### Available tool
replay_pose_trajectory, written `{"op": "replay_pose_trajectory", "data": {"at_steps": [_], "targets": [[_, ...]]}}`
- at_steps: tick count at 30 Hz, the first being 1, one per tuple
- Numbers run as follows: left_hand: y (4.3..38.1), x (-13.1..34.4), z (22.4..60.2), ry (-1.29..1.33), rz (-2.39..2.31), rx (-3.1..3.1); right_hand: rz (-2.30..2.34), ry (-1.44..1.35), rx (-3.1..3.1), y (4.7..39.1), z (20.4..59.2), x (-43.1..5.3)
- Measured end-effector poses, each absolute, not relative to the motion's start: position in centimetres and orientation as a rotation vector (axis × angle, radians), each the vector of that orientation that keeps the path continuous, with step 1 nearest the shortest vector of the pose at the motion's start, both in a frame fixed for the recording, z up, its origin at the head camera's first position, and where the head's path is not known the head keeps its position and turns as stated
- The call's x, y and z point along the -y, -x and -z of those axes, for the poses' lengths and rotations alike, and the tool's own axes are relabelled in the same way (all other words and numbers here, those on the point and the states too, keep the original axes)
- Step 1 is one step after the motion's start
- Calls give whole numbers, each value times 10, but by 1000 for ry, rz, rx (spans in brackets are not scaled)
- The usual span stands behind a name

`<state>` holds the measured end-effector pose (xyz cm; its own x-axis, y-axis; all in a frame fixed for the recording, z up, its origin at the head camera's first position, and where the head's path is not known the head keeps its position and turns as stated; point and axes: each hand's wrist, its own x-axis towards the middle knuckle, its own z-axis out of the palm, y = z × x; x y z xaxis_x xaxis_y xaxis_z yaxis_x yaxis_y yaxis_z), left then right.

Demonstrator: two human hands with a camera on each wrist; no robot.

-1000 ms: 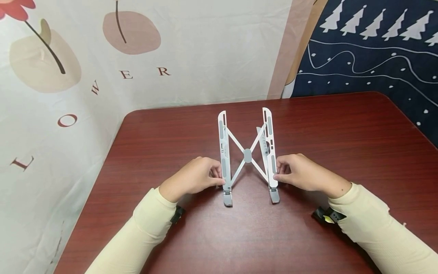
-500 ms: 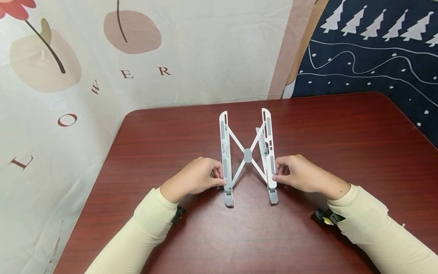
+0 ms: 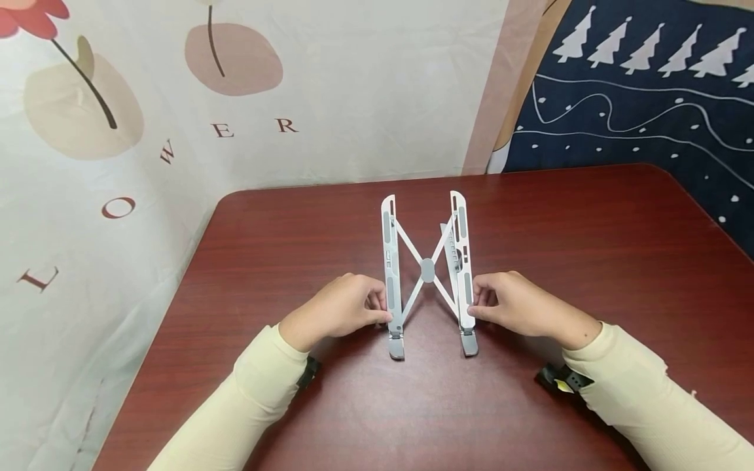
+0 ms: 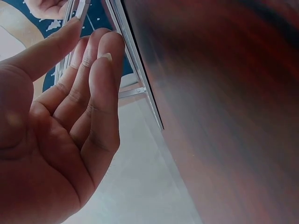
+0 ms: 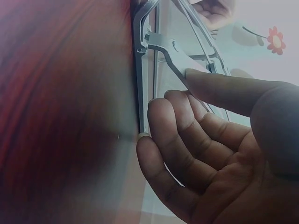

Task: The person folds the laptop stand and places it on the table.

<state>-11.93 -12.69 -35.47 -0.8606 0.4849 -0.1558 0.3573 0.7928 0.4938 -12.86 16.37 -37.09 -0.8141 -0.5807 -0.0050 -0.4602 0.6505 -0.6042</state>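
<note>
A folding laptop stand [image 3: 427,270], silver-white with grey pads, stands on the table in front of me. Two long side rails are joined by crossed bars that meet at a grey oval hub, and small hinged grey feet point toward me. My left hand [image 3: 338,306] pinches the near end of the left rail, thumb on top. On the other side my right hand [image 3: 521,304] pinches the right rail [image 3: 462,261] in the same way. In the right wrist view the thumb lies on a sloping metal arm [image 5: 180,58], the other fingers curled beside the lower bar [image 5: 143,93].
The dark red wooden table [image 3: 377,405] spreads around the stand. Behind it hang a pale cloth [image 3: 365,85] with printed flowers and letters and a navy cloth [image 3: 624,111] with white trees. A black strap [image 3: 565,378] circles each wrist.
The two rails have come slightly closer together, narrowing the stand. Both hands have moved inward with them and keep their grip.
</note>
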Motion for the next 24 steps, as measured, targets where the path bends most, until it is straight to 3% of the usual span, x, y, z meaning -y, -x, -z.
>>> {"op": "replay_pose_trajectory", "data": {"at_steps": [24], "targets": [[118, 124, 355, -660, -669, -2709, 921, 842, -2649, 125, 370, -158]]}}
